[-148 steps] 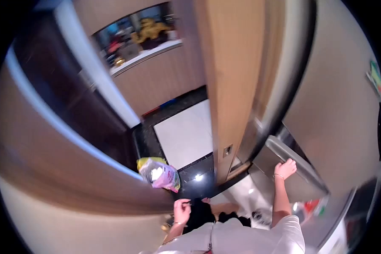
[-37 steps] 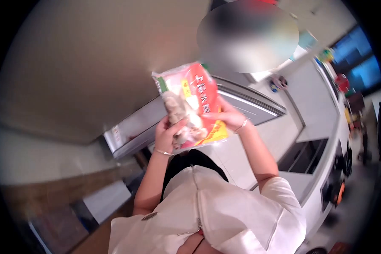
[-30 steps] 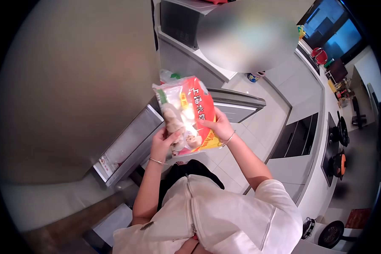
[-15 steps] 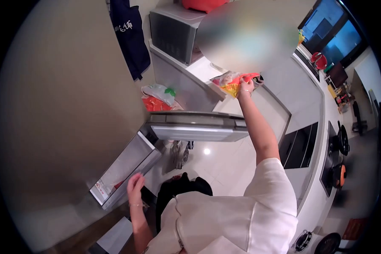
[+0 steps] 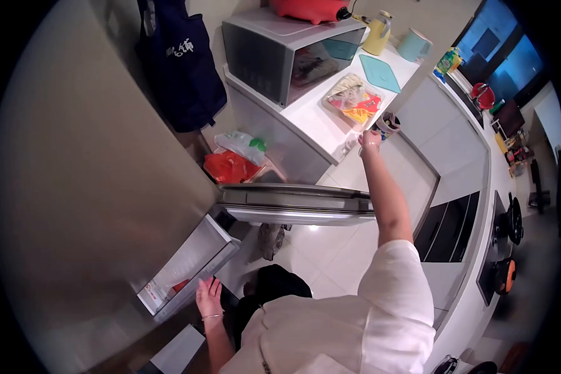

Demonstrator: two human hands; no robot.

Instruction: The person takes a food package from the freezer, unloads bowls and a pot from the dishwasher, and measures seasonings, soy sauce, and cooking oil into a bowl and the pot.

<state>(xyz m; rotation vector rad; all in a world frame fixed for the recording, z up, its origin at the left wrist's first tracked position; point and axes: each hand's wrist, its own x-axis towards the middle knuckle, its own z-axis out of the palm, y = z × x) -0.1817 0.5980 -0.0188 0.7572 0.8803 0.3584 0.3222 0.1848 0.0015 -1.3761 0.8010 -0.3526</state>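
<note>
Package [image 5: 357, 103] lies near the counter [image 5: 318, 128] edge, right hand [image 5: 370, 139] close by.

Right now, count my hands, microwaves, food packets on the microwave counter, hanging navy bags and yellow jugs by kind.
Hands: 2, left hand and right hand
Microwave: 1
Food packet: 1
Navy bag: 1
Yellow jug: 1
Total: 6

The person wears a cream top [image 5: 330, 324] with a short, loose sleeve [image 5: 400, 268] toward four o'clock, stitched seams and a metallic zip [image 5: 265, 366] at six. Black legwear [image 5: 279, 285] shows above it. A thin, silvery bracelet [image 5: 212, 316] rings the left hand's [image 5: 209, 297] wrist at seven; the right hand [image 5: 371, 138], at two, seemingly has a similar bangle [image 5: 369, 145].
</note>
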